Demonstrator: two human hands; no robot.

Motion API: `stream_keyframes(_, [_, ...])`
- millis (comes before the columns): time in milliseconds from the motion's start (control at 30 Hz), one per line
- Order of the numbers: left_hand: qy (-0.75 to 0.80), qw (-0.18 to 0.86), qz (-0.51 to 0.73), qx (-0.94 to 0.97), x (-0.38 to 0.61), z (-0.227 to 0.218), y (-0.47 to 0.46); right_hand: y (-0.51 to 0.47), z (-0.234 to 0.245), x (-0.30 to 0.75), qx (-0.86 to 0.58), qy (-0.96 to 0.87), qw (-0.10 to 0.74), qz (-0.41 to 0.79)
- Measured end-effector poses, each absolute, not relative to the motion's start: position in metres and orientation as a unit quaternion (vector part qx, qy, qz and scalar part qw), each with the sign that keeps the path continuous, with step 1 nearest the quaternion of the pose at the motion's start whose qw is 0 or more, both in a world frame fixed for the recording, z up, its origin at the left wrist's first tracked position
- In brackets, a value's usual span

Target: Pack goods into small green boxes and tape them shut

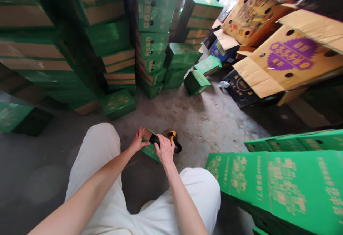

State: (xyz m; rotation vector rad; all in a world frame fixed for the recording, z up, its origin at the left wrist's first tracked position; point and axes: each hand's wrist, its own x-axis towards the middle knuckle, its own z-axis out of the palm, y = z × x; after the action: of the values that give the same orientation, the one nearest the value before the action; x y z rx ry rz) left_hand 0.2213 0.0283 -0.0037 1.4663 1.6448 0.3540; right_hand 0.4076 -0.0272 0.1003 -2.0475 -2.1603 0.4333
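A small green cardboard box [150,152] stands on the floor between my knees, its top partly open and dark inside. My left hand [138,141] grips its left end, thumb over the near edge and fingers at the far side. At the right end, my right hand [165,150] holds the box by its upper edge, fingers bent over the opening. What lies inside is too dark to make out. Just beyond my right hand sits a black and yellow tool [175,143], looking like a tape dispenser, partly hidden by the fingers.
Stacks of green cartons [154,44] rise ahead and to the left. A single green box [118,103] lies on the concrete floor [198,120]. Several green boxes [284,178] stand in a row at my right. Opened fruit cartons [292,54] are piled at the upper right.
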Motion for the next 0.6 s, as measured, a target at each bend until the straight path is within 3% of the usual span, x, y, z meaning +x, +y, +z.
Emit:
stream_keyframes(200, [0.64, 0.439, 0.171, 0.607, 0.223, -0.003, 0.032, -0.053, 0.077, 0.402, -0.661, -0.733, -0.034, 0.157])
stream_keyframes(367, [0.639, 0.421, 0.218, 0.605, 0.221, -0.002, 0.028, -0.052, 0.063, 0.403, -0.65, -0.742, -0.046, 0.155])
stream_keyframes(600, [0.659, 0.241, 0.145, 0.697, 0.231, 0.018, 0.005, -0.055, 0.055, 0.404, -0.645, -0.749, -0.039, 0.146])
